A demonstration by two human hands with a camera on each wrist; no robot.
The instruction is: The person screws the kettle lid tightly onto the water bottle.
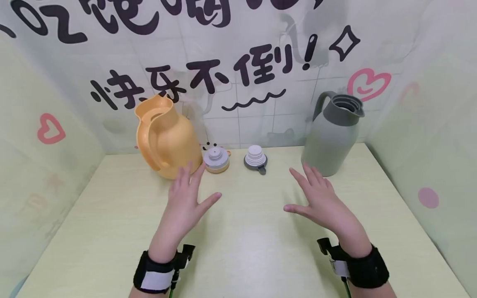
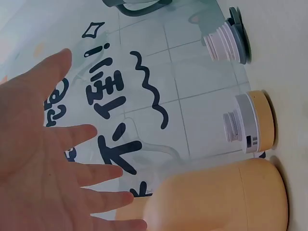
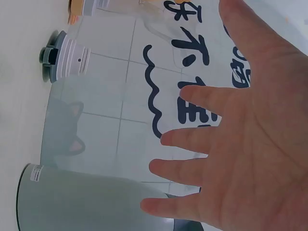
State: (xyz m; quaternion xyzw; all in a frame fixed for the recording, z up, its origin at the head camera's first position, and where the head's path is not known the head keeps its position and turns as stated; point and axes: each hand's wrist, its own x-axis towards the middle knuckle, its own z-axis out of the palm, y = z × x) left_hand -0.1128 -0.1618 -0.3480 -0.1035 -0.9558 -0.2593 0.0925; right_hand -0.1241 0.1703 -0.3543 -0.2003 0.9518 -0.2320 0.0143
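My left hand [image 1: 184,207] hovers over the table with fingers spread, holding nothing; nearest to it is an orange thermos jug [image 1: 177,140] without its lid. My right hand [image 1: 322,200] is likewise spread and holds nothing, just in front of a grey-green thermos jug [image 1: 329,138] whose mouth is uncovered. Between the jugs lie two lids, plug side up: an orange-based lid [image 1: 216,159] beside the orange jug, and a dark grey lid [image 1: 255,158] with a white ribbed plug. In the left wrist view both lids show, the orange-based lid [image 2: 260,120] nearer the orange jug.
The pale wooden table [image 1: 246,248] is bounded by a back wall sheet [image 1: 253,128] with dark lettering and by side walls, the left [image 1: 33,174] and the right [image 1: 428,165]. Each wrist wears a black strap with a small camera.
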